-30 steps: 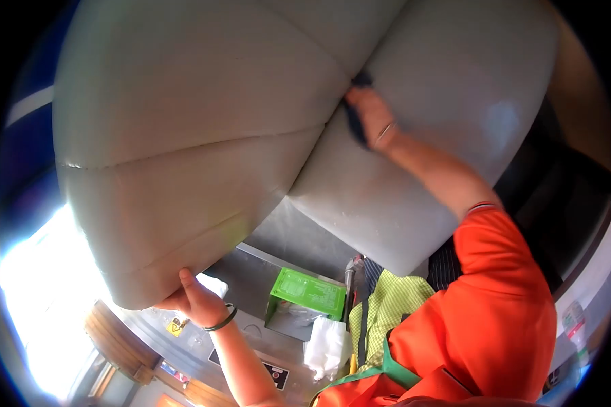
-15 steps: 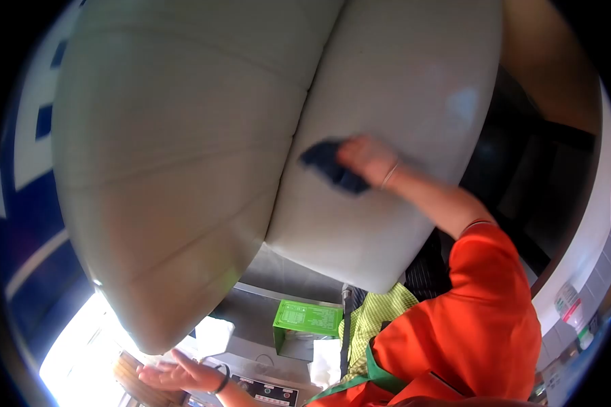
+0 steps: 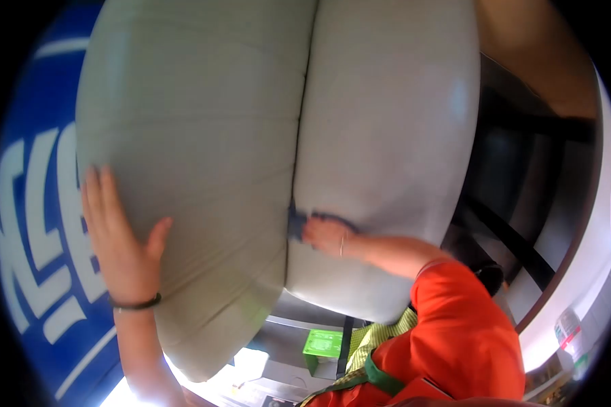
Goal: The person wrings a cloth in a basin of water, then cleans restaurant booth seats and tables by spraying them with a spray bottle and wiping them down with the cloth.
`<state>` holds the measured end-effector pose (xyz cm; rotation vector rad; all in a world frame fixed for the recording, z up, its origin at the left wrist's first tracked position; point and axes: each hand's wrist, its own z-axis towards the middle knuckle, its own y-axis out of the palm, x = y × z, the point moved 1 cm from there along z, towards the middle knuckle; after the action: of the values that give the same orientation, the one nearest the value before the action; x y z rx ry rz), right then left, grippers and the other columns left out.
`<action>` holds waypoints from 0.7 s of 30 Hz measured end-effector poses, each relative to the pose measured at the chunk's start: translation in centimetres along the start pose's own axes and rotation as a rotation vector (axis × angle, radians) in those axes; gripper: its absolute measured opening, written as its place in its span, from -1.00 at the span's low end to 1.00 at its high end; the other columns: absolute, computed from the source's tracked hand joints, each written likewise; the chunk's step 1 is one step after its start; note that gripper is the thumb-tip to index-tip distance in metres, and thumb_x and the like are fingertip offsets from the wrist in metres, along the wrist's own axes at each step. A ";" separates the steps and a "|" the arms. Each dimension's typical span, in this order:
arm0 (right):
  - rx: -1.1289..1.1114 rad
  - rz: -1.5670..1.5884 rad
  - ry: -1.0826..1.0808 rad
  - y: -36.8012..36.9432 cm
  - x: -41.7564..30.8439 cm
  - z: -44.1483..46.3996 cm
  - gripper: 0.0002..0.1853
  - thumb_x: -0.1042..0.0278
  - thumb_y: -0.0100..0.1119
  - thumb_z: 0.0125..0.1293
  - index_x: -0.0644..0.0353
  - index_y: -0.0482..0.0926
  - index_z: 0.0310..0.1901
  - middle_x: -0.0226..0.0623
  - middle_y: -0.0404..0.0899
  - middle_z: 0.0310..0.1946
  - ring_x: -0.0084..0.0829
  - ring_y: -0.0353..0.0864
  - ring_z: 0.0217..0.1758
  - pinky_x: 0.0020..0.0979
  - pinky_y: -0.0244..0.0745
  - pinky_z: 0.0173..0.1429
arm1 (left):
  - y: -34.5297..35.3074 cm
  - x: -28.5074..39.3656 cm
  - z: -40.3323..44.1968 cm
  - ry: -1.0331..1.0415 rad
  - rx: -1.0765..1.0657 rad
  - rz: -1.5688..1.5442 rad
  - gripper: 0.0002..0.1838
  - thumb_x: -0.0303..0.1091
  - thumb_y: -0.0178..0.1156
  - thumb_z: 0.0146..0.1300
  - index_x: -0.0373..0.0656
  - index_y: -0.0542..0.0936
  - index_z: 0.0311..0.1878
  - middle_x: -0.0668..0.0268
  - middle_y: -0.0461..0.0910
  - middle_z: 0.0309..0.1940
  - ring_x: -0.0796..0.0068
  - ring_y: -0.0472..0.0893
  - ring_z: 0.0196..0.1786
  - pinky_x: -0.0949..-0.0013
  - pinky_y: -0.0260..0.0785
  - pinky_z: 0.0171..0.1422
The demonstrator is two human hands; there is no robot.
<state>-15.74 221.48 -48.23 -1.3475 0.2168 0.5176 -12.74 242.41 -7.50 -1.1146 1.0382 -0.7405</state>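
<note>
A large light grey padded piece with seams fills the middle of the view. My left hand lies against its left side, fingers stretched upward and thumb apart, holding nothing. A dark band circles that wrist. Lower on the piece, beside the long vertical seam, my right hand presses a dark blue cloth to the surface. Part of the cloth is hidden under the fingers.
Below the grey piece are a green box and yellow-green checked fabric. A blue surface with white lettering stands at the left. Toward the lower right is a clear bottle. Dark openings show behind the right edge.
My left hand has moved up from the lower tip onto the piece's left side. My right hand and the cloth have moved down along the seam. The view has shifted, showing more of the blue surface.
</note>
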 end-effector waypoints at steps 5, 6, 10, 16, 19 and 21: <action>-0.020 0.281 -0.003 -3.3 8.6 5.9 -0.88 0.46 -0.02 0.03 0.15 0.53 -0.40 -0.31 0.49 -0.30 -0.26 0.43 -0.11 -0.30 0.37 -0.07 | 3.1 -3.1 2.7 -0.045 -0.071 0.295 -0.01 -0.21 0.41 -0.23 -0.14 0.13 0.32 0.03 0.03 0.33 -0.06 0.05 0.34 0.09 -0.01 0.36; 0.053 0.416 0.204 -5.6 14.0 7.3 -0.89 0.46 -0.02 0.02 0.17 0.53 -0.45 -0.27 0.50 -0.35 -0.21 0.45 -0.16 -0.29 0.38 -0.09 | 3.4 -3.2 2.3 -0.057 -0.079 0.326 -0.03 -0.16 0.39 -0.20 -0.16 0.13 0.32 0.01 0.03 0.32 -0.07 0.06 0.34 0.07 0.00 0.36; 0.308 -0.161 0.547 -19.0 36.6 5.4 -0.84 0.39 -0.05 0.13 0.16 0.53 -0.32 -0.18 0.49 -0.31 -0.18 0.47 -0.18 -0.21 0.34 -0.11 | 4.5 -2.6 2.6 0.017 -0.065 0.353 -0.09 0.10 0.24 -0.02 -0.21 0.13 0.31 -0.11 0.01 0.30 -0.20 0.10 0.29 -0.06 0.06 0.29; 0.693 -0.661 1.006 -28.0 52.9 -2.7 -0.70 0.56 -0.14 0.09 0.23 0.53 -0.15 -0.09 0.51 -0.14 -0.12 0.46 -0.01 -0.26 0.35 0.11 | 5.1 -3.9 0.7 0.016 -0.053 0.402 -0.08 0.18 0.15 0.05 -0.22 0.08 0.33 -0.19 0.03 0.27 -0.27 0.09 0.28 -0.14 0.10 0.23; 0.340 -0.063 0.815 -21.4 44.9 5.2 -0.78 0.43 -0.09 0.15 0.26 0.52 -0.21 -0.07 0.53 -0.19 -0.13 0.48 -0.06 -0.24 0.35 0.04 | 5.7 -3.5 0.5 0.035 -0.045 0.459 -0.11 0.22 0.04 0.12 -0.24 0.05 0.33 -0.22 0.00 0.28 -0.29 0.10 0.27 -0.17 0.08 0.23; 0.003 -0.060 0.450 -15.8 37.0 10.1 -0.79 0.35 -0.05 0.16 0.16 0.53 -0.21 -0.25 0.50 -0.08 -0.31 0.43 0.05 -0.25 0.30 0.14 | 5.7 -3.2 0.3 0.040 -0.052 0.448 -0.11 0.23 0.03 0.12 -0.21 0.04 0.34 -0.22 0.00 0.28 -0.30 0.09 0.27 -0.19 0.08 0.22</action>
<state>22.42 237.64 -48.44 -1.4511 0.5426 0.1570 -13.71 247.09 -11.94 -0.8677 1.2903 -0.3790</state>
